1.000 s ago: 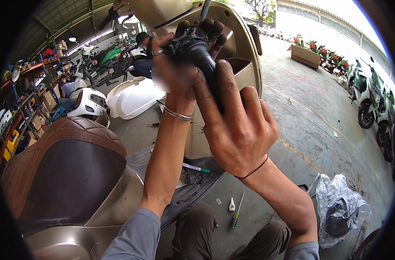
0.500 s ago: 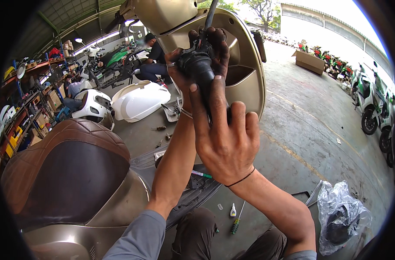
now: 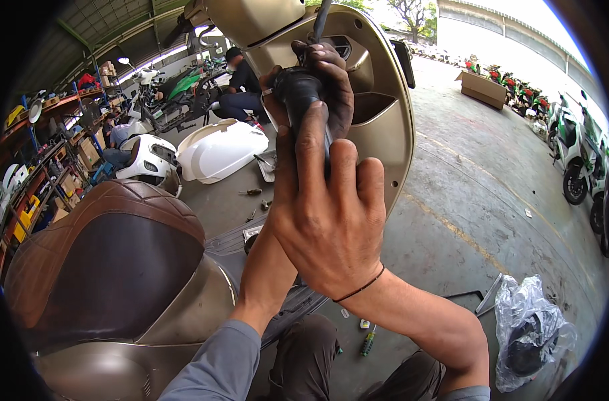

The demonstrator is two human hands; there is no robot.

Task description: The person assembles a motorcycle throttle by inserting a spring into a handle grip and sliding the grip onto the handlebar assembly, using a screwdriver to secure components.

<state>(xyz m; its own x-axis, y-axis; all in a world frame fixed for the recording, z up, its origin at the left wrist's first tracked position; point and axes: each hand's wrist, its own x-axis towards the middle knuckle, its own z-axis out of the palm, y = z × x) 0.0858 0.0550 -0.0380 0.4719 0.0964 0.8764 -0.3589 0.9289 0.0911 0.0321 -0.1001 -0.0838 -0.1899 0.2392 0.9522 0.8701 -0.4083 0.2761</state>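
Note:
A black rubber-sleeved cylindrical part (image 3: 296, 87) hangs in front of the gold scooter front panel (image 3: 391, 127), and a dark cable (image 3: 322, 23) rises above it. My left hand (image 3: 338, 80), its fingers blackened with grime, is closed round the part from behind. Over the lower, narrower tube end lies my right hand (image 3: 331, 214). One of its fingers presses along the tube and another runs down its left side; the thumb is hidden. The outer two fingers are bent. My right hand covers much of the part's lower end.
A brown scooter seat (image 3: 110, 260) is on the left, above the dark footboard (image 3: 294, 314). A screwdriver (image 3: 368, 341) and a plastic-wrapped black part (image 3: 528, 341) lie on the floor. Farther off are a white body panel (image 3: 221, 150), a crouching person (image 3: 241, 87) and a cardboard box (image 3: 481, 90).
My right hand has slid up and left along the black part, its fingers now further over the tube. My left fingers have closed in more tightly at the top. The view has shifted slightly.

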